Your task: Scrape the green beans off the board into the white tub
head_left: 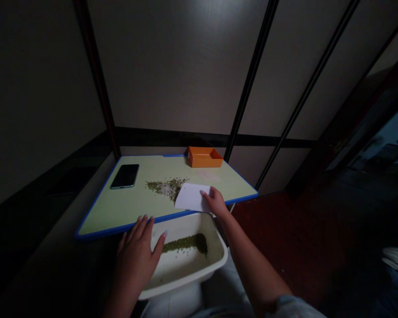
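Observation:
My right hand [215,201] pinches a white card [192,197] between thumb and fingers, held low over the front of the small table [99,216]. The card's left edge meets a scattered patch of small green grains [166,187], with some white bits among them. Below the table edge is a white plastic basin [185,280], with more green grains [185,244] in a band along its bottom. My left hand [139,243] rests with fingers spread at the basin's left side, fingertips near the blue table edge. It holds nothing that I can see.
A phone [125,176] with a dark screen lies at the table's left. An orange open box [204,158] stands at the back right edge. Behind the table rises a panelled wall [179,66]. Reddish floor [278,238] shows to the right.

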Action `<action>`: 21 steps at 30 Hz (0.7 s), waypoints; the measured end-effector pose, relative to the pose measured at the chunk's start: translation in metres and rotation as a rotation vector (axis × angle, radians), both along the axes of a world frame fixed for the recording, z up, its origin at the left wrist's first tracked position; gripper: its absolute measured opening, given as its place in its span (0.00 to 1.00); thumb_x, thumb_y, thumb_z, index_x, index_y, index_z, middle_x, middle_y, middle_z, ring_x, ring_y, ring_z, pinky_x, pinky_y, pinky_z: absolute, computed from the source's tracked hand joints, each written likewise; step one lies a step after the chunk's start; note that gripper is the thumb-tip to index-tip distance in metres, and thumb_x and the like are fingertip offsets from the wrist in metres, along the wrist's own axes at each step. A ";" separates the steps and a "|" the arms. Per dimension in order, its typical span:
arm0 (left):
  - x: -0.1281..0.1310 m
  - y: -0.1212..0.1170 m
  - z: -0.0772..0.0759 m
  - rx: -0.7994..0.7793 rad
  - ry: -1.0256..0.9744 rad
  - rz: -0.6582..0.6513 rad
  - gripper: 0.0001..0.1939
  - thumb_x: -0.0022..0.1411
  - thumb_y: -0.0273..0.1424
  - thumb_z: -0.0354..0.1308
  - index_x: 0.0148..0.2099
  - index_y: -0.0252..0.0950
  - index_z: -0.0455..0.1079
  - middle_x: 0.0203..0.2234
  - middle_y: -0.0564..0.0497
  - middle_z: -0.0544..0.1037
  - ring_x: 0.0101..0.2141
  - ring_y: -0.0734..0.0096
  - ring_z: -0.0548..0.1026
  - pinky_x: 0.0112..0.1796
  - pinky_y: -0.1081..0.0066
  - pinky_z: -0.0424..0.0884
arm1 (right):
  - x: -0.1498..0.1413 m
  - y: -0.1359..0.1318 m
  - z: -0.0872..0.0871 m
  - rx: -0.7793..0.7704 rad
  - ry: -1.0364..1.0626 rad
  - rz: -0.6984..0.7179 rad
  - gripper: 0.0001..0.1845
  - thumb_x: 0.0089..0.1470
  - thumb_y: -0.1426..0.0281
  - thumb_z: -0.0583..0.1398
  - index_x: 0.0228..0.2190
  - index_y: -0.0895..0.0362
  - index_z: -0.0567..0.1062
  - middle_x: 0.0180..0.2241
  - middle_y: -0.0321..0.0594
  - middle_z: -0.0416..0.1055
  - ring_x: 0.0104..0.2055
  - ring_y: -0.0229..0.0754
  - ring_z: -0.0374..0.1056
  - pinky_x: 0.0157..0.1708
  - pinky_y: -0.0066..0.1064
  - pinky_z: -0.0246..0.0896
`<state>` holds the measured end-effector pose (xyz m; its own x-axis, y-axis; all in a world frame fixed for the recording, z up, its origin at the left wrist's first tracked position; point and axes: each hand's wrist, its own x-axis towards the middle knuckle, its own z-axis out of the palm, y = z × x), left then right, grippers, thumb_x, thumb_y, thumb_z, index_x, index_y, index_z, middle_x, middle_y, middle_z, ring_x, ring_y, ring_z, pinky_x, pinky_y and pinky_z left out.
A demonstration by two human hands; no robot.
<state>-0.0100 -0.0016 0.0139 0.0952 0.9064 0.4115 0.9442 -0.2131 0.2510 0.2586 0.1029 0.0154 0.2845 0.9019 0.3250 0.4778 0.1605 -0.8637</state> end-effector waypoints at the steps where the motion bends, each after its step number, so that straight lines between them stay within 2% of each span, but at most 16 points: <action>1: 0.000 0.000 -0.001 0.002 0.001 0.002 0.30 0.65 0.44 0.45 0.61 0.32 0.69 0.62 0.38 0.71 0.64 0.53 0.65 0.60 0.50 0.64 | 0.000 0.000 0.001 -0.004 -0.004 -0.001 0.15 0.50 0.58 0.62 0.23 0.53 0.65 0.22 0.32 0.66 0.27 0.38 0.59 0.28 0.29 0.50; 9: -0.001 0.001 -0.002 0.015 -0.004 0.000 0.29 0.64 0.43 0.46 0.60 0.33 0.69 0.61 0.37 0.71 0.64 0.54 0.66 0.60 0.51 0.64 | -0.001 -0.007 0.008 0.006 -0.032 -0.018 0.18 0.49 0.60 0.63 0.20 0.52 0.61 0.19 0.29 0.60 0.25 0.37 0.54 0.25 0.29 0.46; 15: -0.002 0.002 -0.002 0.028 -0.018 -0.012 0.28 0.64 0.43 0.46 0.60 0.35 0.69 0.61 0.39 0.72 0.64 0.55 0.66 0.60 0.52 0.64 | 0.000 -0.006 0.005 0.012 -0.019 0.011 0.18 0.49 0.57 0.62 0.20 0.52 0.62 0.19 0.29 0.59 0.24 0.37 0.53 0.24 0.29 0.46; 21: -0.002 0.002 -0.001 0.010 -0.026 -0.016 0.29 0.64 0.43 0.46 0.60 0.32 0.69 0.61 0.37 0.71 0.64 0.54 0.65 0.60 0.51 0.64 | 0.002 -0.005 0.002 0.007 0.007 0.049 0.18 0.49 0.55 0.62 0.21 0.53 0.64 0.20 0.30 0.61 0.25 0.37 0.56 0.25 0.29 0.49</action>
